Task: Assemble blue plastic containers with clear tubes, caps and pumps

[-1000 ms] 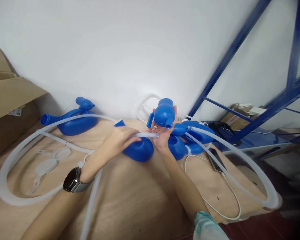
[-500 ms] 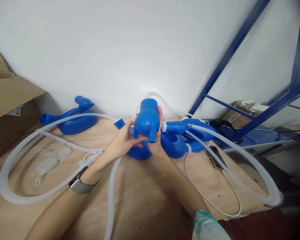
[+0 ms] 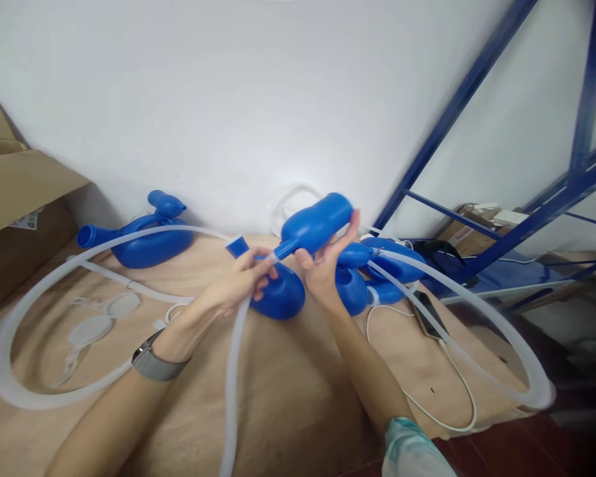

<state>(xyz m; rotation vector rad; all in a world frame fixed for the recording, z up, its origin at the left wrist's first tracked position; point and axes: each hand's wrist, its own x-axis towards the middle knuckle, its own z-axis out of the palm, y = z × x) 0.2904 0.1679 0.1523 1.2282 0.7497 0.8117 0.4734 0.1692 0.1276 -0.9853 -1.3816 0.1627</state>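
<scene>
My right hand (image 3: 328, 265) grips a blue plastic bottle-shaped vessel (image 3: 315, 227), held above the table with its narrow spout pointing down-left. My left hand (image 3: 238, 283) pinches the end of a translucent white hose (image 3: 231, 371) right at that spout; the hose hangs down toward me. A watch sits on my left wrist (image 3: 151, 361). Under my hands lies another blue vessel (image 3: 278, 298) on the beige cloth.
More blue vessels lie at the back left (image 3: 144, 242) and to the right (image 3: 387, 265), with big loops of white hose (image 3: 10, 358) around them. Clear plastic lids (image 3: 97, 324), a phone (image 3: 430, 315) with white cable, a cardboard box (image 3: 14, 199) and a blue metal rack (image 3: 551, 199) surround the area.
My right hand turned the blue vessel from upright to lying sideways with its spout down-left. My left hand brought the hose end up to the spout.
</scene>
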